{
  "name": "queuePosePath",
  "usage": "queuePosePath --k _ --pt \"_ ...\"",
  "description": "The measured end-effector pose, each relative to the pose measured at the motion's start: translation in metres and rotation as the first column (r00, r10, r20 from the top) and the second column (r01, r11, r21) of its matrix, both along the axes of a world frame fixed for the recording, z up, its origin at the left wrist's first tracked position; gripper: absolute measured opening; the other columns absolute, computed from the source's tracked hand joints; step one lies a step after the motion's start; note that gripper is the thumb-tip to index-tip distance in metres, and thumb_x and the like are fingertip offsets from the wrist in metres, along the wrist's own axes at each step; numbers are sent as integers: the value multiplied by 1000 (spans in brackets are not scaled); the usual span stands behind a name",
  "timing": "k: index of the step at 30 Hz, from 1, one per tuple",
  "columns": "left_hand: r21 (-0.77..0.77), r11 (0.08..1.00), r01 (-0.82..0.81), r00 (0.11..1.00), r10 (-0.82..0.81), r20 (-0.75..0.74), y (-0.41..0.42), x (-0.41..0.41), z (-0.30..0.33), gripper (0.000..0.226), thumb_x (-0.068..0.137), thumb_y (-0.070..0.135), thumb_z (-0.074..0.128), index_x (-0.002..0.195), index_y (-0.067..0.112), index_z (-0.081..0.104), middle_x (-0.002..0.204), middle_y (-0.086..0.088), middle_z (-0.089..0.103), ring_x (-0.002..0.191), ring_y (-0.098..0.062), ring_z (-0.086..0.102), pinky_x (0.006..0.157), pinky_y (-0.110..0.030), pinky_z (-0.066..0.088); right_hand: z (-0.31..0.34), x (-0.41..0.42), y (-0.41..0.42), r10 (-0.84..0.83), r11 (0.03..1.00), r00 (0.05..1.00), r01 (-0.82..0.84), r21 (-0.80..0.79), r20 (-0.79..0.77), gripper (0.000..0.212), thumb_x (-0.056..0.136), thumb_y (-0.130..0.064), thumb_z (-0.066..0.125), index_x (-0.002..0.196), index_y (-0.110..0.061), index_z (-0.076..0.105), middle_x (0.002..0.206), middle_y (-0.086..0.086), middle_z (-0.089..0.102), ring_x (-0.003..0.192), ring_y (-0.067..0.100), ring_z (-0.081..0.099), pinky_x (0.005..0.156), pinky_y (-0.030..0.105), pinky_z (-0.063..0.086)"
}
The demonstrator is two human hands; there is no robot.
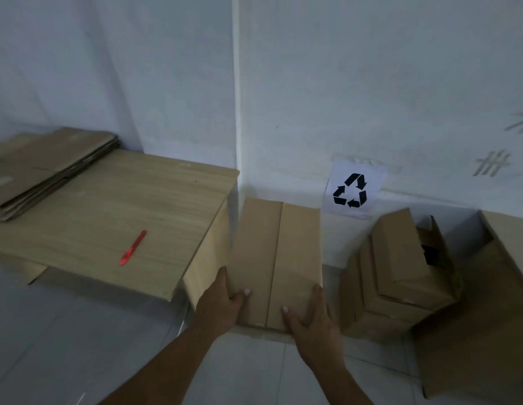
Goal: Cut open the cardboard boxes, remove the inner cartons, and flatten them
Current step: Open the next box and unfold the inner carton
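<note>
A closed brown cardboard box (276, 258) with a centre seam on its top stands on the floor between the low wooden table and a pile of cartons. My left hand (222, 305) holds its near left corner, thumb on top. My right hand (308, 317) holds its near right corner, thumb on the top face. A red cutter (133, 248) lies on the wooden table (114, 217). A stack of flattened cardboard (41, 168) sits at the table's far left.
Several smaller cartons (400, 276) lie piled inside an opened box to the right, below a recycling sign (353, 190) on the white wall. Another large cardboard box (488, 302) sits at the far right. The floor is pale tile.
</note>
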State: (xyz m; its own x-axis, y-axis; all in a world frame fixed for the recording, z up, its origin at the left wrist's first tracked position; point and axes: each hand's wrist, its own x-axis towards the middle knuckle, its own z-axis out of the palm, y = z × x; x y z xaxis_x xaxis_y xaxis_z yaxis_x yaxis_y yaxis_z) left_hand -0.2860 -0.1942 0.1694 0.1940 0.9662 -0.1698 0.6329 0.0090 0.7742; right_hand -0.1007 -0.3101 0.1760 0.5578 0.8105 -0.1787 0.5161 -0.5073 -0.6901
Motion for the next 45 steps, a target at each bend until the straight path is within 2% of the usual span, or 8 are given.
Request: queuePosePath --k 3,7,11,18,27,30,38,45 --pt "-12 999 -33 999 33 3 -6 -33 4 93 72 72 59 147 22 36 135 -2 61 121 -24 59 100 -40 50 5 -31 -5 24 1000 1000 -24 4 8 96 84 -69 58 158 -30 12 154 1 39 133 27 48 100 38 44" --pt "14 998 -63 997 63 41 -7 -79 17 73 84 48 72 144 21 41 134 2 60 122 -20 57 100 -32 46 13 -74 1 51 999 998 -52 12 21 96 84 -69 59 158 -29 12 155 2 38 135 27 46 102 40 43" --pt "8 996 -92 994 91 64 9 -140 20 91 71 70 60 147 25 38 138 4 58 126 -18 56 105 -39 46 20 -129 21 88 995 995 -89 33 40 95 85 -68 58 158 -28 12 156 2 37 137 27 44 103 42 42" --pt "53 993 -110 994 109 31 54 -256 32 76 88 40 71 152 26 32 138 8 54 125 -15 54 95 -23 39 25 -248 71 94 993 995 -96 62 33 92 86 -69 57 157 -32 11 154 1 38 135 28 45 102 44 42" --pt "34 992 -119 992 118 42 124 -372 39 66 81 52 70 136 27 45 127 7 63 116 -19 61 99 -38 49 22 -361 144 98 991 995 -99 93 16 94 85 -70 57 158 -32 11 155 0 38 135 29 45 103 45 42" --pt "54 990 -128 991 127 33 158 -396 36 75 72 64 65 136 29 46 126 6 64 115 -20 62 98 -41 50 21 -382 174 105 989 994 -107 104 17 93 86 -68 57 158 -30 11 156 1 37 137 28 43 103 42 41" --pt "57 992 -115 993 116 -13 262 -423 38 60 84 46 72 134 24 48 124 3 64 114 -22 61 95 -37 49 17 -412 279 103 987 995 -102 126 -3 94 86 -67 59 158 -28 12 155 4 38 136 31 45 103 41 42" --pt "32 993 -117 985 120 -123 351 -436 47 77 90 43 69 150 11 33 138 -14 37 122 -33 51 100 -34 42 19 -432 368 86 990 996 -85 109 -1 95 85 -67 60 158 -26 16 154 4 40 134 30 47 101 39 43"
